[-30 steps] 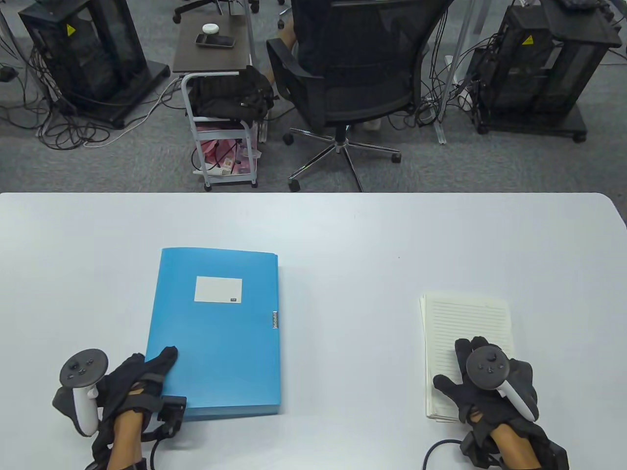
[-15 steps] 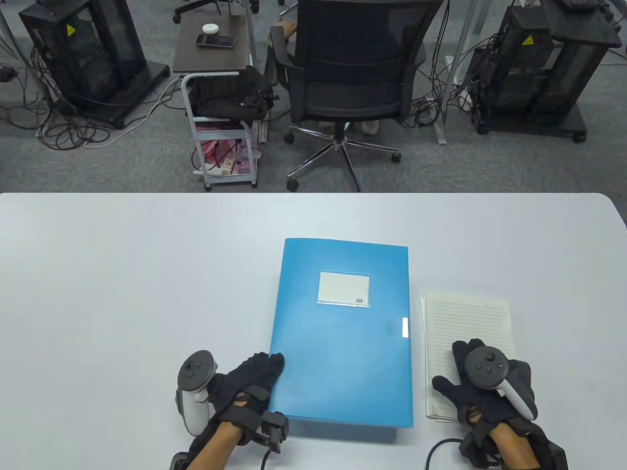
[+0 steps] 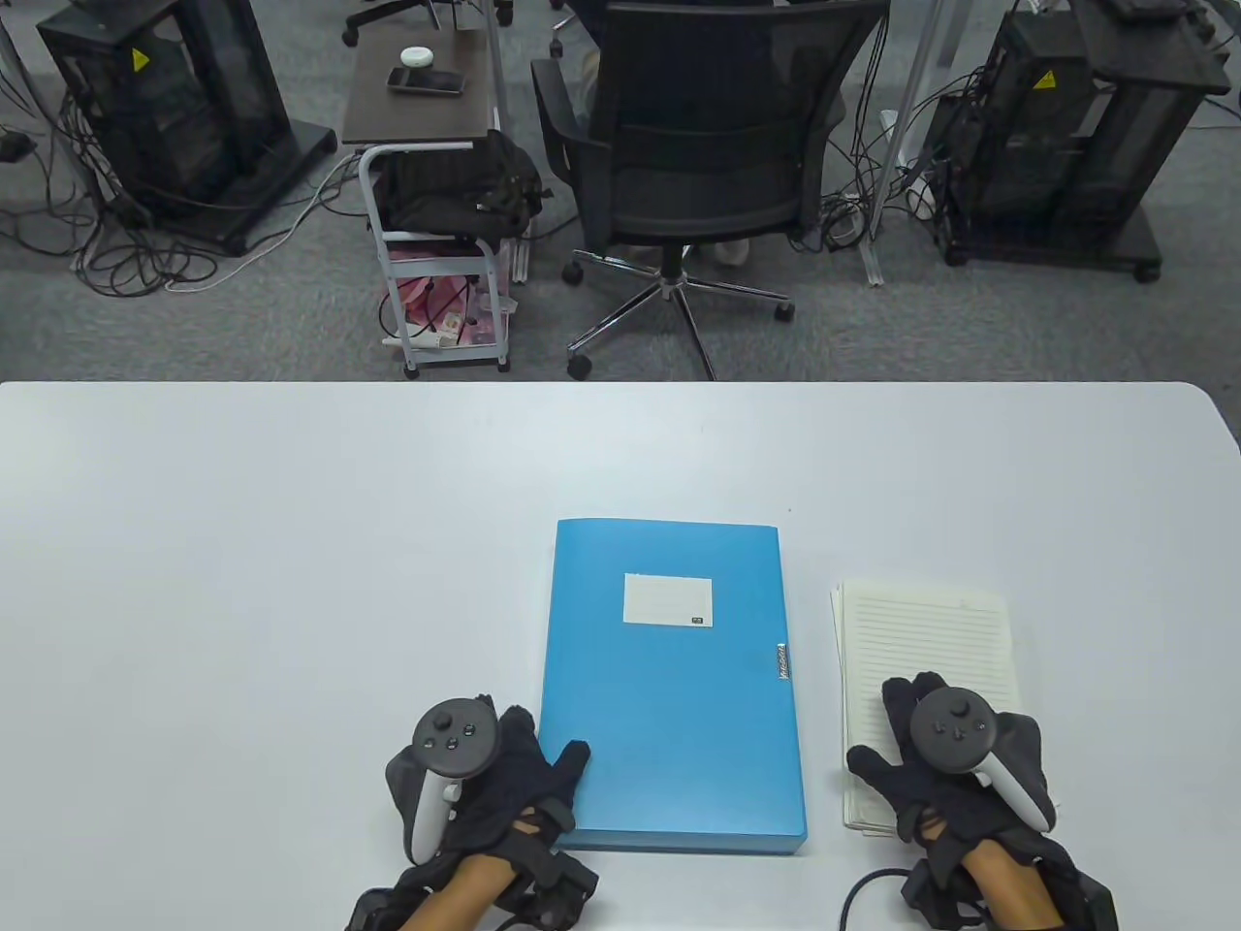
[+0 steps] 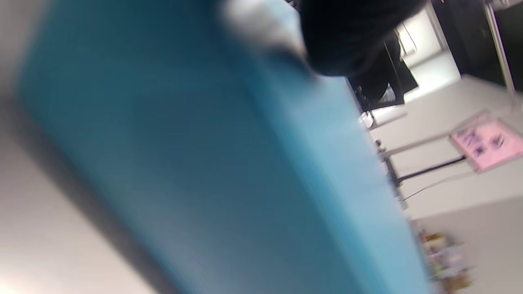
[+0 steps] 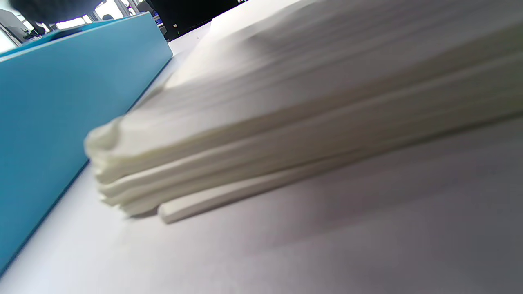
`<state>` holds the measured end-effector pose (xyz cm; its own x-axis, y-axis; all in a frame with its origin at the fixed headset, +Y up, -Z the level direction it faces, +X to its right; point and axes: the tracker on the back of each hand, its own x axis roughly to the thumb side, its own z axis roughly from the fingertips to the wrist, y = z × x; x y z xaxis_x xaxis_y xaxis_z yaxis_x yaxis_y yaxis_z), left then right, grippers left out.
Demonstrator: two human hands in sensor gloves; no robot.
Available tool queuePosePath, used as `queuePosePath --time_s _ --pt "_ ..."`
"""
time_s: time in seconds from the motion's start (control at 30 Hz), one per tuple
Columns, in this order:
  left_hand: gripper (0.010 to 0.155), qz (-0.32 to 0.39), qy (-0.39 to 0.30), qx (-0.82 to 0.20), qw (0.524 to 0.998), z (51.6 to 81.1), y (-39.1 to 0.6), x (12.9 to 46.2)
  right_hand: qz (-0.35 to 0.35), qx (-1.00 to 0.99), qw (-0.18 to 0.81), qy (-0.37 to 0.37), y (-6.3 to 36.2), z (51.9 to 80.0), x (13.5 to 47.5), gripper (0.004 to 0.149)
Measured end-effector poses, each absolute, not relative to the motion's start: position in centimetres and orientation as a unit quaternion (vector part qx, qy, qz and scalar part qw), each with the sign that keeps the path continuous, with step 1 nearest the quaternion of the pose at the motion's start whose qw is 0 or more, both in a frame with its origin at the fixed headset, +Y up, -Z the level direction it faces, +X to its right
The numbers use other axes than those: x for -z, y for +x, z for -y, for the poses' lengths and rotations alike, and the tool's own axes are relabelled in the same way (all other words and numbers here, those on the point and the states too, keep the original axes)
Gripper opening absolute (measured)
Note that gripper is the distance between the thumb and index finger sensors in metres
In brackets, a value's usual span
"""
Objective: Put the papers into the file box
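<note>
The blue file box [image 3: 669, 698] lies flat and closed on the white table [image 3: 291, 543], with a white label [image 3: 667, 598] on its lid and a clasp [image 3: 781, 661] on its right edge. My left hand [image 3: 543, 754] holds the box's near left corner, thumb on the lid. The left wrist view shows the box [image 4: 196, 163] blurred and very close. A stack of lined papers [image 3: 921, 640] lies just right of the box. My right hand [image 3: 897, 722] rests flat on the stack's near part, fingers spread. The right wrist view shows the stack's edge [image 5: 306, 106] beside the box [image 5: 61, 102].
Beyond the table's far edge stand an office chair [image 3: 698, 145], a small cart [image 3: 441, 223] and two black equipment racks [image 3: 165, 107]. The table edge curves at the far right corner [image 3: 1202, 398].
My left hand carried the file box from the table's left side to just beside the papers and brought it down flat. My right hand stayed on the papers.
</note>
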<state>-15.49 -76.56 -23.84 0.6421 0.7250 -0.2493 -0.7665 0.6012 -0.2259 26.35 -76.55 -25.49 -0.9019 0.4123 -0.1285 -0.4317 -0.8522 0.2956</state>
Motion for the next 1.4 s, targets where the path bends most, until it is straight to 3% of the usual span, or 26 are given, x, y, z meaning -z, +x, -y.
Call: queuePosePath --time_s 0.23,0.43,0.53,0.83,1.0,1.17,1.4 --pt "0.105 0.134 -0.077 -0.429 0.890 73.9 -13.2 22.9 -0.157 -0.963 0.217 -0.018 26.0 76.5 25.4 0.081" --pt "0.112 0.202 -0.111 -0.255 0.939 75.4 -11.3 23.1 -0.157 -0.965 0.211 0.000 25.2 76.4 25.2 0.080" --pt "0.110 0.210 -0.155 -0.204 0.944 76.7 -10.9 23.5 -0.158 -0.964 0.213 0.005 25.1 76.3 25.1 0.080" --pt "0.103 0.216 -0.094 -0.237 0.942 76.3 -11.0 23.2 -0.154 -0.960 0.229 0.040 24.5 75.4 25.0 0.075" --pt "0.095 0.214 -0.073 -0.231 0.946 76.2 -10.7 23.2 -0.175 -0.941 0.260 0.128 22.1 74.6 23.3 0.066" --pt "0.093 0.215 -0.071 -0.237 0.945 76.3 -10.7 23.1 -0.172 -0.942 0.216 0.191 19.3 74.3 21.8 0.064" --pt "0.082 0.211 -0.046 -0.248 0.944 76.2 -10.7 22.9 -0.161 -0.956 0.145 0.197 17.7 75.2 21.3 0.060"
